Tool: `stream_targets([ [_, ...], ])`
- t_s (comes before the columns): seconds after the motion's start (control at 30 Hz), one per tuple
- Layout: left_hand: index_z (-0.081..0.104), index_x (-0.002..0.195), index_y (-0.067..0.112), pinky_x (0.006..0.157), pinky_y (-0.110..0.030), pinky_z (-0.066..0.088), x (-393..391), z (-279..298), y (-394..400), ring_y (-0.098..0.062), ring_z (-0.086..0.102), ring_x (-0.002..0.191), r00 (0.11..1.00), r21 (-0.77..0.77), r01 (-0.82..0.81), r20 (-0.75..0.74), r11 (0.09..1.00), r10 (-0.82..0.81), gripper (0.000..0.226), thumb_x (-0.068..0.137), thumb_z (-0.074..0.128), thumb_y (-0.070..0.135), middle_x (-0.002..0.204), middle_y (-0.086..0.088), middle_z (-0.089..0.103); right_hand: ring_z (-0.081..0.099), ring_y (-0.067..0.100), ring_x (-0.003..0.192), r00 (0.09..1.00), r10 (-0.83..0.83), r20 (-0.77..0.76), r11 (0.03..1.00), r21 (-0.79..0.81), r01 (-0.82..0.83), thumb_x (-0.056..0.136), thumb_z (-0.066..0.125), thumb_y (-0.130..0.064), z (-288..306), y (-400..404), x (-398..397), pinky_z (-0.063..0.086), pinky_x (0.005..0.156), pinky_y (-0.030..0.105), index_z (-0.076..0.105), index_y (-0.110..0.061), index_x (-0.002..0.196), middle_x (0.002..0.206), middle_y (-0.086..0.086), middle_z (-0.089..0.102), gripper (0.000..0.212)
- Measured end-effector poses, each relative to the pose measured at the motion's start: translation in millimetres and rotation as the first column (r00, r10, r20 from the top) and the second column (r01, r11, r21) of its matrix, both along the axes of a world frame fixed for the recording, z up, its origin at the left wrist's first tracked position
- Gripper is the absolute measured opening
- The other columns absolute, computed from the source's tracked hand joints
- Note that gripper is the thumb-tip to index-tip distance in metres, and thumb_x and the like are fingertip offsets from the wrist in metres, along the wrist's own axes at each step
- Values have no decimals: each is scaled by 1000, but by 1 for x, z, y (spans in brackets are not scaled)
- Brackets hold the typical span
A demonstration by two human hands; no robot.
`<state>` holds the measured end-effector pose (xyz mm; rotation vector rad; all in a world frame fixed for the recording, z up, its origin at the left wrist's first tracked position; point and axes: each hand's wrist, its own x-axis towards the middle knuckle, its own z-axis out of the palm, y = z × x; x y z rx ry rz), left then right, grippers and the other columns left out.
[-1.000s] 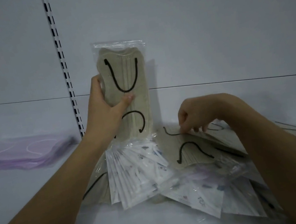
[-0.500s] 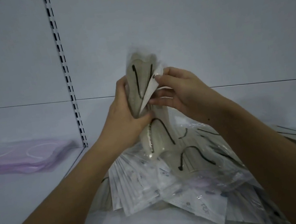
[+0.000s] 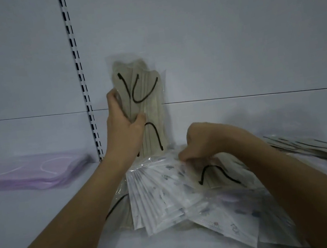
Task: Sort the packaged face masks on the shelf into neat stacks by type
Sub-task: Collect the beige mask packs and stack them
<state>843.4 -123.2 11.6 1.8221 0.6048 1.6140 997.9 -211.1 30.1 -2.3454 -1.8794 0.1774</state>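
No legible text anywhere. The white printed mask packs (image 3: 164, 191) carry small blue-grey marks — too blurred to read as letters. One pack at the front edge of the pile (image 3: 235, 224) shows a dark mark that could be characters or a logo — can't tell which. The beige mask packs (image 3: 145, 105) show only black ear loops, no label. The purple mask stack (image 3: 38, 172) shows no print. The slotted shelf upright (image 3: 79, 72) bears no numbers or signs.
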Motion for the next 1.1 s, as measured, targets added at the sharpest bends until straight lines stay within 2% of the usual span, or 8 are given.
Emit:
stream_targets([
  [0.17,34,139,11,68,-6,50,-1,1,-3,19,58,77,1000,-3,3,4,1000,-3,54,92,56,-6,142,-3,49,55,10,42,908,3,-419,985,157,69,89,62,-13,22,-15,11,48,45,17,66,2,70,53,5,57,25],
  [0.3,30,143,18,75,-11,51,-2,4,-3,14,58,81,999,-41,30,-33,999,-32,59,93,57,0,155,-2,38,32,7,36,818,170,-550,754,607,252,88,59,-10,34,-16,19,27,37,12,55,3,69,50,2,38,23],
  [0.4,28,143,24,101,-24,48,2,3,-7,0,56,120,978,-53,196,-67,979,-199,55,98,59,20,146,1,47,37,4,42,779,363,-511,596,770,228,91,58,-7,32,-9,3,33,41,15,55,5,78,58,2,43,18],
  [0.47,30,142,26,87,-15,49,5,6,-18,6,61,108,933,-77,346,-79,935,-351,53,97,57,34,124,6,59,45,7,51,774,441,-454,569,809,150,92,58,-7,22,-2,-11,41,48,25,54,1,80,61,7,48,16],
  [0.73,48,137,12,94,-36,56,-5,14,-12,-15,65,114,909,-31,376,-184,926,-375,73,73,76,-10,121,-3,68,66,12,95,617,677,-402,507,862,6,100,50,-4,20,-3,-15,55,84,26,69,-5,100,100,6,69,18],
  [0.87,43,137,22,93,-43,56,-7,10,-12,-15,67,111,956,-74,290,-16,954,-292,75,69,72,10,122,0,67,53,11,109,851,428,-304,350,924,153,87,72,-19,15,-1,-13,49,94,35,52,-28,114,117,-8,50,35],
  [1.0,42,139,15,81,-35,58,-9,12,-11,-19,69,104,933,-68,346,130,936,-335,66,77,64,6,117,-6,68,52,17,122,607,383,-696,699,648,302,78,81,-40,12,0,-16,47,101,37,30,-29,142,136,-1,46,83],
  [1.1,48,130,18,73,-31,56,-10,11,-13,-16,66,92,902,-50,422,118,905,-415,59,74,47,0,104,-2,68,71,21,100,485,476,-734,759,621,194,87,76,-21,7,4,-15,56,93,47,61,-16,119,110,5,73,36],
])
